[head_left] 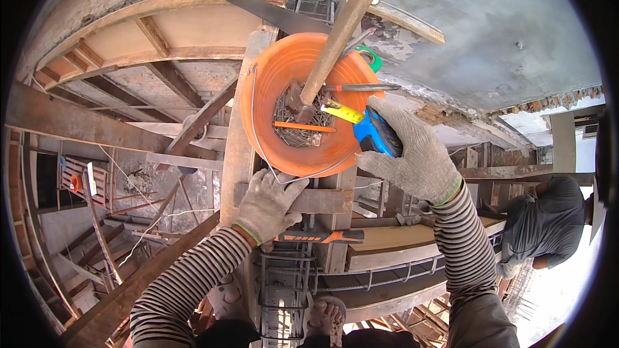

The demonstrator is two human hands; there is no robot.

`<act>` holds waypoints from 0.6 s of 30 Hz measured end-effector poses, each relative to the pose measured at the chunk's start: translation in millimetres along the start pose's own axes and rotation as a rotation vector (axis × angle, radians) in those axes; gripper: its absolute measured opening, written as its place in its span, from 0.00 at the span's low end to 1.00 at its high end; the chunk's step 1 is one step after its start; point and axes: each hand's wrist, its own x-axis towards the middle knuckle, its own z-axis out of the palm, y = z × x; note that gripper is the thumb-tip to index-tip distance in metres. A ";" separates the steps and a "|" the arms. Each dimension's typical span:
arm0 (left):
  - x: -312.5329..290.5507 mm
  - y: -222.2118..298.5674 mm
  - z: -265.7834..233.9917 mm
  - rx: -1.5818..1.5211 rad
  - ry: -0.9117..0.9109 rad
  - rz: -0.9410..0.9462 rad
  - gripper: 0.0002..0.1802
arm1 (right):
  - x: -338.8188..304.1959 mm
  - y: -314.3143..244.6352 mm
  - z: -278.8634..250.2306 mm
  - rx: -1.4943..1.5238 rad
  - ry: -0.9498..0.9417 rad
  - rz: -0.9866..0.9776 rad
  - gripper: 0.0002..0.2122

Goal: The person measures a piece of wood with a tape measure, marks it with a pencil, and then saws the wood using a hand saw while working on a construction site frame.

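My right hand [416,154], in a grey knit glove, grips a blue and black tape measure [377,133]. A short length of its yellow blade [342,111] sticks out over an orange bucket [261,106]. Nails [298,136] lie in the bucket, with a wooden-handled hammer [342,38] standing head down among them. An orange pencil [304,127] rests across the nails. My gloved left hand [269,206] lies on a short board [322,200] below the bucket, fingertips near its wire handle [263,148], thumb apart. An orange and black tool [322,237] sits just right of that hand.
A handsaw [284,16] lies behind the bucket. A green ring [371,58] shows at its right rim. Steel rebar [284,290] runs below my hands, beside my feet. Timber beams [109,122] cross a drop at left. Another person [545,222] bends at far right.
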 end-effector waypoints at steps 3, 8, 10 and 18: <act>3.3 -6.1 2.6 0.049 -0.097 -0.020 0.48 | 18.8 -6.0 -0.7 -0.019 -0.051 0.043 0.38; 23.4 3.2 -1.2 -0.009 -0.334 -0.121 0.47 | 46.3 -10.8 23.5 -0.199 -0.041 -0.145 0.35; 21.4 2.7 -4.6 -0.065 -0.268 -0.123 0.46 | 67.3 -10.4 57.4 -0.055 -0.105 -0.155 0.39; 28.8 1.6 -1.1 -0.076 -0.110 -0.053 0.44 | 71.5 -2.4 42.0 -0.029 0.233 -0.456 0.17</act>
